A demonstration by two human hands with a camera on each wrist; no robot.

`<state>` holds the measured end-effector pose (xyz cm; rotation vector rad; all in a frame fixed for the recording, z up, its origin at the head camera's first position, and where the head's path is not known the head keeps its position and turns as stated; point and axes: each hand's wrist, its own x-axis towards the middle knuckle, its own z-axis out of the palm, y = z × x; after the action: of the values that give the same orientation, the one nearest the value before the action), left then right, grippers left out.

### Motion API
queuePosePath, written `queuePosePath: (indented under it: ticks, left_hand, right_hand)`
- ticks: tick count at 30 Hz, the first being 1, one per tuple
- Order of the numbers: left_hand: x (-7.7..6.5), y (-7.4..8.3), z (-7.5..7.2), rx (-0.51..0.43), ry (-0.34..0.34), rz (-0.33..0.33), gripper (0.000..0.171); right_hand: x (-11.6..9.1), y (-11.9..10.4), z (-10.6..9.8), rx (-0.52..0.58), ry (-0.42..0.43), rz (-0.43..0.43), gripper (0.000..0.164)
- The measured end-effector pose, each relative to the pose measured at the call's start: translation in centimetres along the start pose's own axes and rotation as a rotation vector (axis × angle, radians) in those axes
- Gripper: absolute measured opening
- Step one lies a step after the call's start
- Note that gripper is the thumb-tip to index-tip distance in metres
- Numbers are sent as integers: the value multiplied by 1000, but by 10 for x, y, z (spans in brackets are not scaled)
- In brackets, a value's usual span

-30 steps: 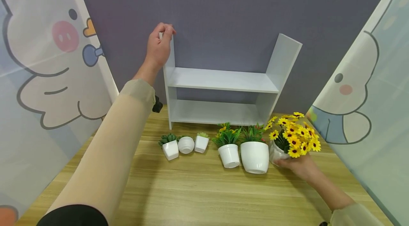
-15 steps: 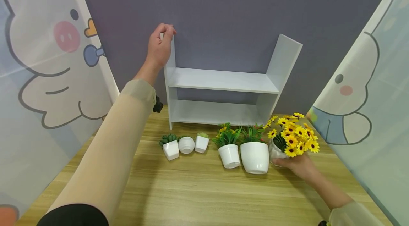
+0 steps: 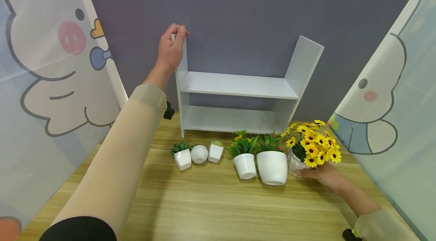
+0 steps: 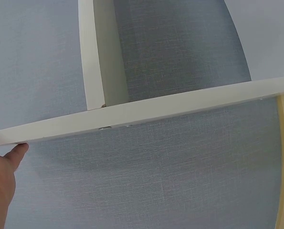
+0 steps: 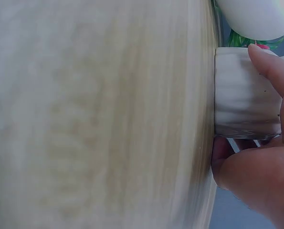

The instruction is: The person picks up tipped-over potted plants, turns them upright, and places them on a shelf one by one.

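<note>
My left hand [image 3: 171, 46] holds the top of the left side panel of a white shelf [image 3: 238, 85], fingers bent over its upper end. In the left wrist view that hand's thumb touches the edge of the panel [image 4: 146, 112]. At the right my right hand [image 3: 321, 176] grips a whitish, ridged flowerpot [image 3: 295, 163] full of yellow flowers [image 3: 315, 144]. The right wrist view has thumb and fingers on opposite sides of this pot [image 5: 247, 95], whose base is at the tabletop. Leaves and blossoms hide part of the right hand in the head view.
Beside the held pot stand a large white pot [image 3: 272, 168] and a smaller white pot [image 3: 245, 166], both with green plants. Three little white pots, among them a rounded one [image 3: 199, 154], sit further left on the wooden table [image 3: 218, 207]. Printed panels [image 3: 385, 82] flank the table.
The yellow flowers have shifted slightly, and my right forearm has moved a little to the right. My left hand keeps its hold on the shelf.
</note>
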<state>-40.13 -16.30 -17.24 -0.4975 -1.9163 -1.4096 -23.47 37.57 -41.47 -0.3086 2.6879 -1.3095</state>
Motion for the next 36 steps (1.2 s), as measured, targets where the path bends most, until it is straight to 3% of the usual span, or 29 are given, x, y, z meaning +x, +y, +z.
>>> queuePosePath:
  ticks: [10, 18, 26, 36]
  left_hand:
    - [0, -2, 2, -32, 12, 9, 31]
    - [0, -2, 2, -25, 1, 5, 41]
    - [1, -2, 4, -39, 4, 15, 31]
    - [0, -2, 2, -31, 4, 10, 34]
  right_hand:
    - [3, 4, 0, -18, 3, 47, 85]
    - [3, 2, 1, -43, 46, 90, 93]
    - [-1, -3, -5, -10, 94, 133, 95]
    - [-2, -15, -10, 10, 226, -14, 82]
